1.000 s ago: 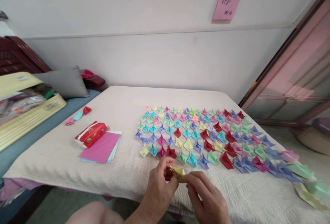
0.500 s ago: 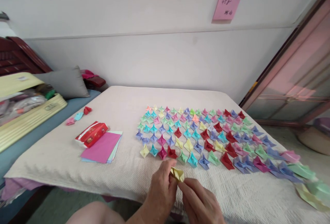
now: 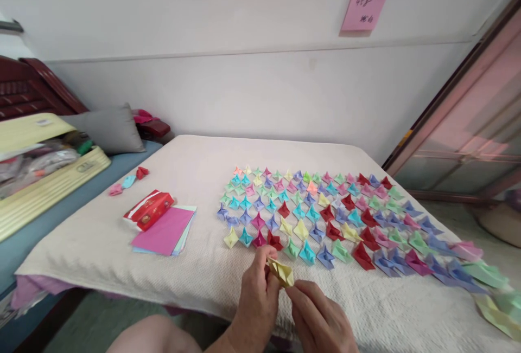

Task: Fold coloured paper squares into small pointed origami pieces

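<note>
One pink note (image 3: 366, 7) on wall beyond folded-shape rows (image 3: 300, 229): we read "45", then maybe "g"; characters beneath unclear to us. Red packet (image 3: 148, 209), left of rows: print too small. Yellow folded paper (image 3: 280, 272) at rows' near side: our left hand (image 3: 257, 293) pinches one end, right hand (image 3: 321, 315) pinches lower corner. Paper slants more steeply than half second ago.

The small folded paper (image 3: 281, 273) is yellow. The paper shapes (image 3: 312, 213) are red, blue, green, pink, purple, orange and yellow. The top sheet (image 3: 165, 233) is dark pink. The packet (image 3: 155, 209) is red and white. The pillow (image 3: 116, 129) is grey.
</note>
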Available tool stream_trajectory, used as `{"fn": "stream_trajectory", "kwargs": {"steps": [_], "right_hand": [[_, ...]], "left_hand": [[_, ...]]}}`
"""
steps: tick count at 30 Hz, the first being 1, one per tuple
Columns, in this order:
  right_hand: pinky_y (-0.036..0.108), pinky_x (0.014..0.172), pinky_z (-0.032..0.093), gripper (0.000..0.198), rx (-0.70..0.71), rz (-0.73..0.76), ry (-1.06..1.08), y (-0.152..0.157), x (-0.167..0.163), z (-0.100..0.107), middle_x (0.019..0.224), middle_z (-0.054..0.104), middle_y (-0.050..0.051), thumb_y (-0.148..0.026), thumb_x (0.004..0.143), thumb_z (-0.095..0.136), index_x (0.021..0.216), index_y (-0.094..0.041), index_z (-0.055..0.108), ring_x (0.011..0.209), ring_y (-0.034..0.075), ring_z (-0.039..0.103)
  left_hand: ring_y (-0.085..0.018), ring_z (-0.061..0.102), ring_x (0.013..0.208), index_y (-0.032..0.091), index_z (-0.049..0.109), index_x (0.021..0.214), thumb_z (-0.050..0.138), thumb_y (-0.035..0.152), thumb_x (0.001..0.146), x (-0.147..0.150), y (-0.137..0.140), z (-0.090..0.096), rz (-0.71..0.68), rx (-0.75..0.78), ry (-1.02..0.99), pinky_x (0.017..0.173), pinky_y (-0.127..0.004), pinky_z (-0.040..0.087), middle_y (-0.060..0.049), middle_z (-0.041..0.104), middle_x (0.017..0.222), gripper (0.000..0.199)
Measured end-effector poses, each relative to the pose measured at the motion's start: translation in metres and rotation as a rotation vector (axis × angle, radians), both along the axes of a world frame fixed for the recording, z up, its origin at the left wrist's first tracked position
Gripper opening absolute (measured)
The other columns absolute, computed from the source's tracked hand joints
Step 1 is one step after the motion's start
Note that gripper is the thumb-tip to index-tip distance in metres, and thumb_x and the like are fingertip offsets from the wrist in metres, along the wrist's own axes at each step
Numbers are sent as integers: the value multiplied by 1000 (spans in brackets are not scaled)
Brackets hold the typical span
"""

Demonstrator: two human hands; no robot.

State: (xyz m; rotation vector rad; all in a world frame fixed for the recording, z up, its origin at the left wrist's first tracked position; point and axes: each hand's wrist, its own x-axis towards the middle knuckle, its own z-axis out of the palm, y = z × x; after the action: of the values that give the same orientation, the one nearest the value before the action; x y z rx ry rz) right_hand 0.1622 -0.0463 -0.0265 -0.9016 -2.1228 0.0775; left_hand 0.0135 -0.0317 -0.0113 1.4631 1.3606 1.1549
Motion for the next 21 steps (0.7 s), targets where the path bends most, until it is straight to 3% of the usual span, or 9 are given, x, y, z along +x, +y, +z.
{"fn": "stream_trajectory", "kwargs": {"steps": [8,15,21], "right_hand": [[24,59,56,28,9,-33,1,0,1,-2,91,66,11,-5,89,43,111,-15,57,74,17,67],[24,57,55,26,-30,-41,6,2,1,-1,90,66,11,-6,89,43,109,-15,57,73,17,68],[23,55,54,24,-69,-71,24,2,0,0,88,66,10,-8,91,42,108,-16,58,71,17,68]], "left_hand": [[-16,59,69,22,46,100,45,19,88,2,0,-3,46,-14,-69,64,-25,45,-1,62,85,12],[-19,63,82,20,53,108,39,18,91,1,0,-6,8,63,-12,72,-30,50,-9,64,101,22],[-21,61,97,20,61,98,42,14,90,2,1,-4,13,170,19,81,-31,49,-8,64,104,22]]}}
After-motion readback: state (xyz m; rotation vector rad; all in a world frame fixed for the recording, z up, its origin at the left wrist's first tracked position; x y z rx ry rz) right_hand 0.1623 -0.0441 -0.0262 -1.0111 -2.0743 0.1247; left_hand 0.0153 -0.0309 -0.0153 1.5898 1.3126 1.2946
